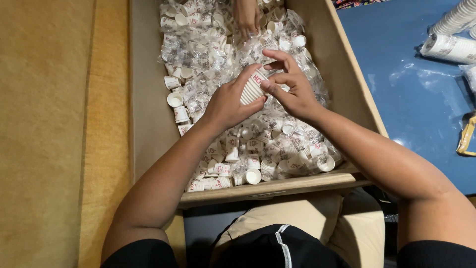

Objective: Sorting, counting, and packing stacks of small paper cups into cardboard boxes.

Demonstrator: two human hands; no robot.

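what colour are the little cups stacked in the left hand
White with red print, clearest in the head view: the stack of cups in the left hand.

Both forearms are bare, the left hand [229, 101] and right hand [292, 89] without gloves, rings or watch. Behind the fingers, at the upper arms, short black sleeves begin — a black garment with a thin white stripe, and beige trousers.

Cardboard box [148, 104] sat on tan floor [44, 124], filled with small white paper cups [174, 99] and clear wrappers [198, 54]. Beside it, blue mat [421, 99] carried stacked cup sleeves [448, 47].
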